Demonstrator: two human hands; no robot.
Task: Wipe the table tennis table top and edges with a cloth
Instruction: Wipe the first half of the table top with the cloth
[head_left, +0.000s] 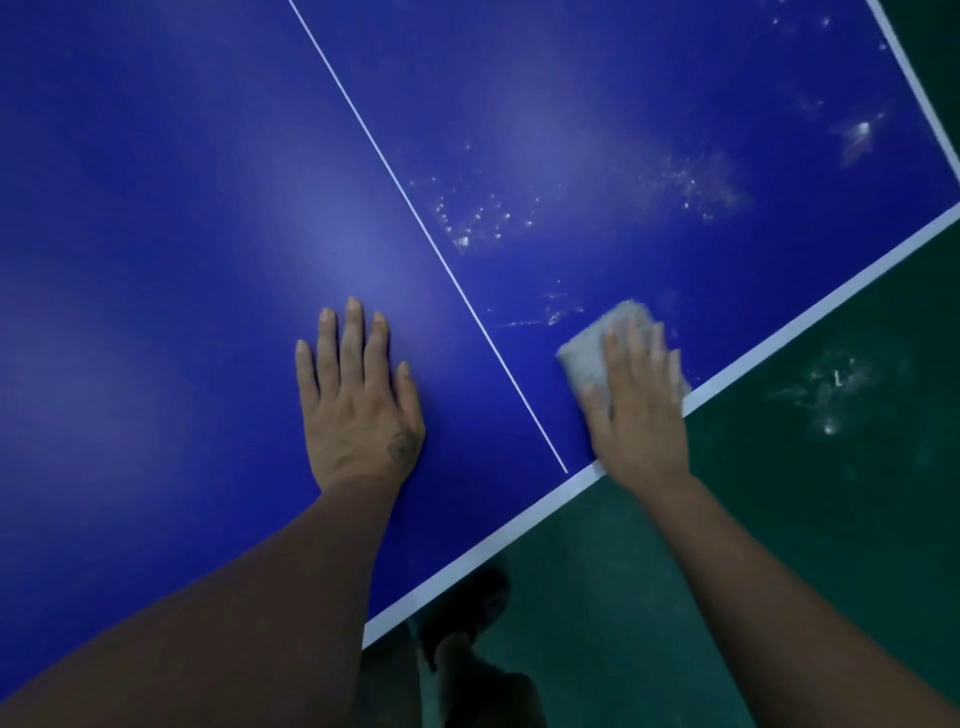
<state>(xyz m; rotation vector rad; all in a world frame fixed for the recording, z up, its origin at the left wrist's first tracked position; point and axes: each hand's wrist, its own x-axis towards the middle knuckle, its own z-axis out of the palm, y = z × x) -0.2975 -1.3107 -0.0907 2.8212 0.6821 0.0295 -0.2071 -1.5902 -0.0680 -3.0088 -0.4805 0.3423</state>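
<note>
The left hand lies flat on the big blue table tennis desk, just left of the thin white line that runs up the middle. Its fingers are straight and spread, and they hold nothing. The person seems to lean on it. If that palm is damp or dusty, it may leave a new mark on the side that looks clean.

Just right of the white line, the right hand presses down on a small pale grey cloth. Its fingers lie flat on top of the cloth and do not curl round it. The hand looks blurry, so I think it is rubbing. The cloth sits on the desk and touches the white edge strip, right of the line. The fingers only press, so the cloth could slip out and drop onto the dark green floor. A cloth dirty from the floor would make the desk worse.

Farther up, right of the white line, lie white specks. More sit farther right, and there is a bright smear near the far corner. A dry cloth may only push them about. It may also sweep them over the edge onto the floor, where some pale dust lies. Reaching that far could make the leaning hand slide.
</note>
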